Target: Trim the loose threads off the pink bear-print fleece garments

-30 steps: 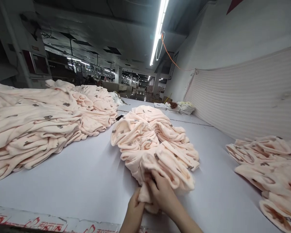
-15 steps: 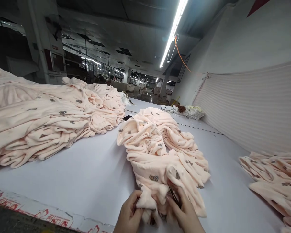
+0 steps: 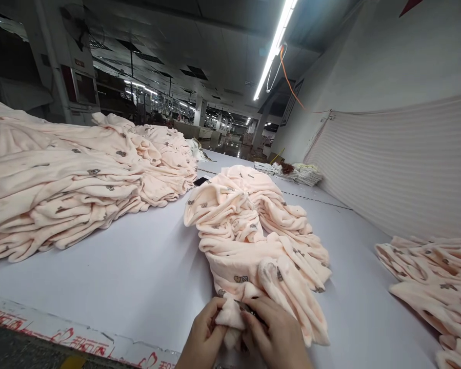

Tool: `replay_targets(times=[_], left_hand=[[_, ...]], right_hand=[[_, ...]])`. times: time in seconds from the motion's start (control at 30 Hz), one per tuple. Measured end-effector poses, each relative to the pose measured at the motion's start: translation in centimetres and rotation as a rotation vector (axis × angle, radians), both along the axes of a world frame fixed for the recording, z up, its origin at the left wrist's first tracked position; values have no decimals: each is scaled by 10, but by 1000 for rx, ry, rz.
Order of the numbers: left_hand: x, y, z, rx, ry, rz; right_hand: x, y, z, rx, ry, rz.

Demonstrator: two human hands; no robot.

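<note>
A heap of peach fleece garments (image 3: 253, 230) with small grey prints lies in the middle of the white table (image 3: 130, 271). At its near end my left hand (image 3: 203, 335) pinches a bunched edge of the fabric. My right hand (image 3: 276, 333) is closed beside it, gripping the same piece together with a thin dark tool, seemingly small scissors (image 3: 249, 309), whose tip shows above my fingers. Both hands touch each other over the cloth at the table's front edge.
A large stack of the same peach garments (image 3: 68, 179) fills the left side. More peach pieces (image 3: 430, 277) lie at the right. A phone-like dark object (image 3: 200, 181) sits behind the heap. Folded white stacks (image 3: 299, 174) lie far back by a striped wall.
My hands have drawn closer together on the fabric edge, the right hand moving left. The view has shifted slightly; the heap looks much the same.
</note>
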State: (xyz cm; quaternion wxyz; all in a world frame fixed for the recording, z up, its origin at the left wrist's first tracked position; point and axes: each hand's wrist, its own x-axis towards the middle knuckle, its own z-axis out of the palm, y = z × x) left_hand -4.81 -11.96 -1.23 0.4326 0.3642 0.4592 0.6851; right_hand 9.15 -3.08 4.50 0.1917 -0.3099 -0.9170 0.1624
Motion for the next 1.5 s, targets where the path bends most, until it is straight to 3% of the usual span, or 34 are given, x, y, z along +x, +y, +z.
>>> replay_targets(times=[0.13, 0.23, 0.3, 0.4, 0.47, 0.6, 0.7, 0.83, 1.03, 1.17, 1.3, 1.5], left_hand=[[2, 3, -6, -17, -67, 9], [2, 4, -12, 3, -70, 120], [-2, 2, -13, -5, -27, 166], [-8, -1, -8, -88, -42, -25], [-10, -2, -1, -106, -215, -155], [-9, 1, 7, -60, -628, -215], [-9, 3, 5, -60, -775, -279], [-13, 5, 3, -35, -812, -329], [-18, 2, 8, -69, -727, -390], [-16, 4, 16, -62, -677, -385], [-13, 10, 20, -87, -677, -265], [-13, 19, 12, -172, -698, -99]], right_hand=[[5, -4, -20, -30, 52, -56], [8, -5, -43, 45, 128, -85], [8, 1, -50, 54, 174, -106], [2, 15, -39, 30, 223, -153], [-6, 23, -26, 5, 197, -182], [-13, 22, -8, -47, 52, -225], [-5, 14, -5, -123, 7, -154], [4, 5, -3, -52, 25, -20], [0, 7, 1, -127, 14, -65], [-1, 12, 0, -138, 60, -80], [2, 12, -3, -140, 105, -171], [15, -6, -17, 38, 105, -26]])
